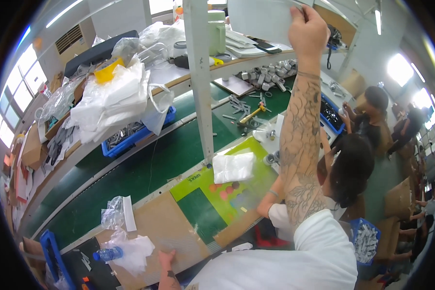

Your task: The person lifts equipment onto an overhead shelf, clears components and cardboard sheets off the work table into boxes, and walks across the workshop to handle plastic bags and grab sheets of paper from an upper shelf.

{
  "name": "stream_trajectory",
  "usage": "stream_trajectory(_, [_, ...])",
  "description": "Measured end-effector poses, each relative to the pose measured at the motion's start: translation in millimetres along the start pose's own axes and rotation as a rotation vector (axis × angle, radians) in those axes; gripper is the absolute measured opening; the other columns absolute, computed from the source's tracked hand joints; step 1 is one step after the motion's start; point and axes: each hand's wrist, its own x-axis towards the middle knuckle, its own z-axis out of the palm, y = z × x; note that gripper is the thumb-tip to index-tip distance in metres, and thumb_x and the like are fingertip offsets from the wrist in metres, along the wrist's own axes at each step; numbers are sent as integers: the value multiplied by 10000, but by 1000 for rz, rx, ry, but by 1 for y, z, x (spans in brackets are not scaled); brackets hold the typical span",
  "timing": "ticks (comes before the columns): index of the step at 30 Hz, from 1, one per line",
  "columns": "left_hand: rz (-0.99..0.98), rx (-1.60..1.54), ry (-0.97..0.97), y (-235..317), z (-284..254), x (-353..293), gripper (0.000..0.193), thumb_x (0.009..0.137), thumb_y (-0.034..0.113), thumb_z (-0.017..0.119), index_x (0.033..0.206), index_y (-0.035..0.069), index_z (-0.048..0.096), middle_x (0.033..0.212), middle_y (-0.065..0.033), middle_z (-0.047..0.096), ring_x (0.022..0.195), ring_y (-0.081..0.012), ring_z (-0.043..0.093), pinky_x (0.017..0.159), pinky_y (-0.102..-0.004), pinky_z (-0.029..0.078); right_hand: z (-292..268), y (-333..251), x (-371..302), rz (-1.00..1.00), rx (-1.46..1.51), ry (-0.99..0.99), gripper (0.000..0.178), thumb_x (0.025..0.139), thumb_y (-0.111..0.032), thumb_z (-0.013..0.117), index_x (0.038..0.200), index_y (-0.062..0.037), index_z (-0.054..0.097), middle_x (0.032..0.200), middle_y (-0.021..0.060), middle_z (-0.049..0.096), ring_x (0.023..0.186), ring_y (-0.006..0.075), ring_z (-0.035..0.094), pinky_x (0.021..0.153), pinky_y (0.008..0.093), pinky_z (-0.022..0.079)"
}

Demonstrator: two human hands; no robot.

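My right arm reaches far up and forward, and my right hand (308,31) is closed in a pinch. Its fingertips are at the upper edge of the view, beside a pale board (261,18); what they grip is too small to make out. Low in the view, my left hand (166,259) rests with its fingers on a brown cardboard sheet (179,222) on the bench. To its left lie crumpled white plastic (133,251) and a blue-capped water bottle (108,253) on its side.
A folded white plastic bag (233,167) sits on a yellow-green mat (203,181). Behind runs a green conveyor (171,150) with metal parts (268,76) and a hammer (253,114). A white post (198,72) rises before a cluttered shelf. A co-worker (350,169) sits close on the right.
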Motion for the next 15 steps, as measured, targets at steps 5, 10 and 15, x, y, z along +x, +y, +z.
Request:
stream_trajectory(5, [40,-280,-188,-12,8,25,622,658,335,821,1069,-55,565,1055,-204,649,960,-334,633,878,-418,488,-117,-85,-72,111,169,-145,121,864,-147,592,861,-45,657,683,149,639,591,279,625,578,363,472])
stream_trajectory(10, [350,-742,-652,133,-88,-147,637,797,407,715,1231,-20,527,1165,-167,605,986,-310,600,890,-427,476,-190,-139,-242,207,461,-677,280,783,62,586,1027,-46,669,871,121,687,721,221,683,630,335,540])
stream_trajectory(15, [425,-1346,-1342,209,-86,-235,930,659,604,758,1370,104,431,1330,-118,501,1240,-317,452,1033,-555,362,-277,-138,-344,170,409,-888,300,758,38,608,1047,-40,624,883,138,658,688,325,638,608,374,526])
